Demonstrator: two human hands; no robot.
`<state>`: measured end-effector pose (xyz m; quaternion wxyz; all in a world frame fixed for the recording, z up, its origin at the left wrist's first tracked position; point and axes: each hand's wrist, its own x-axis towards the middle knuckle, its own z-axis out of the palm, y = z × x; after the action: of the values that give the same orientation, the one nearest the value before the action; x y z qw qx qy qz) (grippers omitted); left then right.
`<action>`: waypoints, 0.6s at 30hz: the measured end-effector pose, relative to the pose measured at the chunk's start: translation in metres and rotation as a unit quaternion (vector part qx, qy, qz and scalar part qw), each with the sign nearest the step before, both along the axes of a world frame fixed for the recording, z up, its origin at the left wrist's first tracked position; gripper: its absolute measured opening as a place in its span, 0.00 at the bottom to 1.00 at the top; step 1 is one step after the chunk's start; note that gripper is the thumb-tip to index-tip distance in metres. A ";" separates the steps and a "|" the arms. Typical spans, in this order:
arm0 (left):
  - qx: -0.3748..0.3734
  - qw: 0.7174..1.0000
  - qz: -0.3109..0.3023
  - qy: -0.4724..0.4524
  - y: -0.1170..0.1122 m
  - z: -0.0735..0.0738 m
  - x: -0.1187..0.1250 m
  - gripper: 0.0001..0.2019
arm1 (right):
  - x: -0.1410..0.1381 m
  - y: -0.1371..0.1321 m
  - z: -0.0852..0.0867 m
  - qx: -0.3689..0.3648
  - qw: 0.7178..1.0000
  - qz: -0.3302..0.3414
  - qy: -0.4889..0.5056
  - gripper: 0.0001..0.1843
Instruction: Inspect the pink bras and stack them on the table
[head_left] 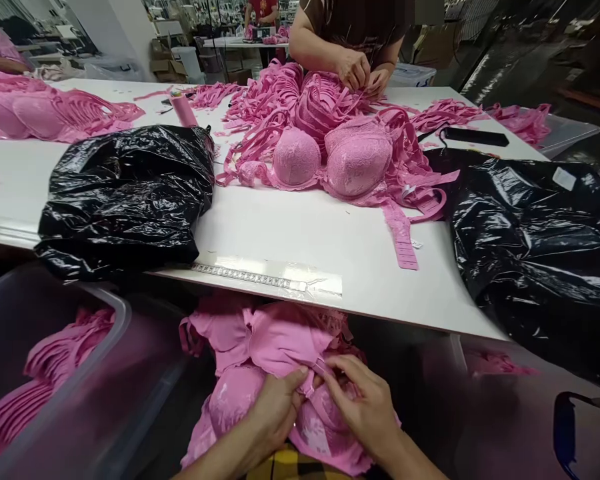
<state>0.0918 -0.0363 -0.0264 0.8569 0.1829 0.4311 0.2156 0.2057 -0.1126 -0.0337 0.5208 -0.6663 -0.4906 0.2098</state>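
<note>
Below the table edge, over my lap, both hands grip a pink bra. My left hand pinches its fabric between thumb and fingers near the middle. Close beside it, my right hand has thumb and forefinger closed on a strap or edge of the same bra. Another pink bra with lace-patterned cups lies beneath, partly covered by my hands. On the table ahead is a large pile of pink bras, cups facing me, with straps and a hook band trailing toward the front.
A measuring tape is taped along the white table's front edge. Black plastic bags lie left and right. Clear bins with pink bras flank my lap. Across the table, a person's hands work at the pile. A pink thread cone stands left.
</note>
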 end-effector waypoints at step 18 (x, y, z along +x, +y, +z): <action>0.077 0.990 -0.093 0.079 -0.002 -0.007 -0.002 0.11 | -0.007 0.030 -0.014 -0.056 0.987 -0.079 0.129 0.06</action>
<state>0.0902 -0.0383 -0.0337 0.8198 0.3039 0.4608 0.1527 0.1988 -0.0826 -0.0475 0.5565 -0.6984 -0.3529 0.2792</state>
